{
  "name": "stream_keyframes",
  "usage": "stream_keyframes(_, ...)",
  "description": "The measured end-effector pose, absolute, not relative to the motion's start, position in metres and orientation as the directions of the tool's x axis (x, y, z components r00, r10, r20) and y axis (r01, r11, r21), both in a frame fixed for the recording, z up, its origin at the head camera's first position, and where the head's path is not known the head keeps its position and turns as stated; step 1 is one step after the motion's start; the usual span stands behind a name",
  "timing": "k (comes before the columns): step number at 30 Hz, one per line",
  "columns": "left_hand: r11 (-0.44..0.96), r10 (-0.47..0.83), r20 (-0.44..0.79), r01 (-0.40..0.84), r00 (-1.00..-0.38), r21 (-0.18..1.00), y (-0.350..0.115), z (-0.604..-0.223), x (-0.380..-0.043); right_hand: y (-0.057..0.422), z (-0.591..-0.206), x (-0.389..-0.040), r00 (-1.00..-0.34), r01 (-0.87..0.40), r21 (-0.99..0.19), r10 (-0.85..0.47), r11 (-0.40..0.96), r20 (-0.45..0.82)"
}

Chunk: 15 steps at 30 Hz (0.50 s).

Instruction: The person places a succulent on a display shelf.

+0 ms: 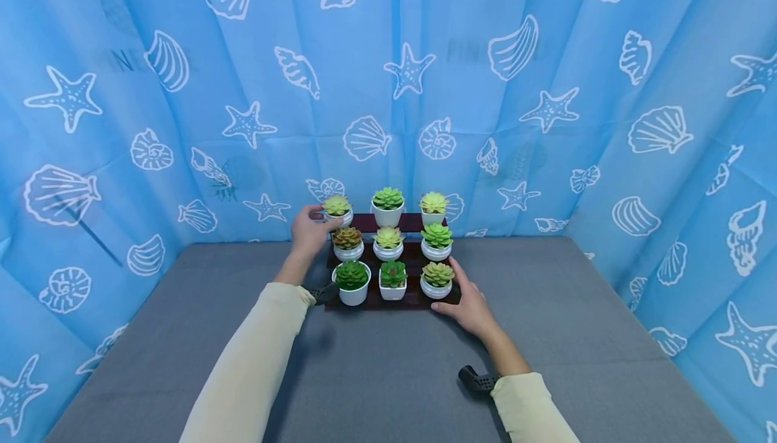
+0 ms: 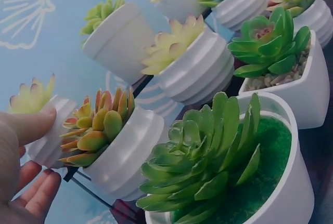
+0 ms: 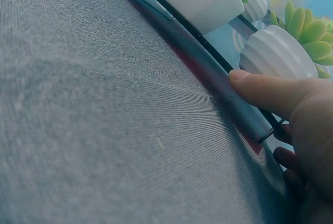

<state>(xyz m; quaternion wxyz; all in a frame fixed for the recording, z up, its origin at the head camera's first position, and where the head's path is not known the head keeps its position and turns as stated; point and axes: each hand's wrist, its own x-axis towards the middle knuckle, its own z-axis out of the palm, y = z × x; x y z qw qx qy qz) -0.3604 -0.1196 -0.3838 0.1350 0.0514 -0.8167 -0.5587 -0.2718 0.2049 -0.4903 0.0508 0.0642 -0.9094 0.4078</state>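
Observation:
A dark red three-step plant stand bears several small artificial succulents in white pots. At the top left, my left hand holds a pale green succulent in a ribbed white pot, thumb on the near side and fingers beneath and behind. Whether that pot touches the step is hard to tell. Below it sits a reddish-orange succulent. My right hand grips the stand's lower right end; the thumb presses the front edge and the other fingers curl at the side. A light green succulent stands beside that hand.
A large dark green succulent and a square-potted one share the bottom step. Grey cloth covers the table. A blue shell-patterned curtain hangs right behind the stand.

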Motion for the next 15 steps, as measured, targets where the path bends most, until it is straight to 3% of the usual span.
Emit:
stream_keyframes(7,0.331,-0.245,0.208,0.120,-0.947,0.936,-0.1163,-0.3866,-0.3603,0.2047,-0.4898,-0.2707,-0.987,-0.153,-0.738,-0.071,0.658,0.142)
stream_keyframes(15,0.386,-0.242,0.239,0.132,-0.940,0.913,-0.1137,-0.3866,-0.3598,0.2043,-0.4888,-0.2699,-0.988,-0.146,-0.739,-0.066,0.657,0.137)
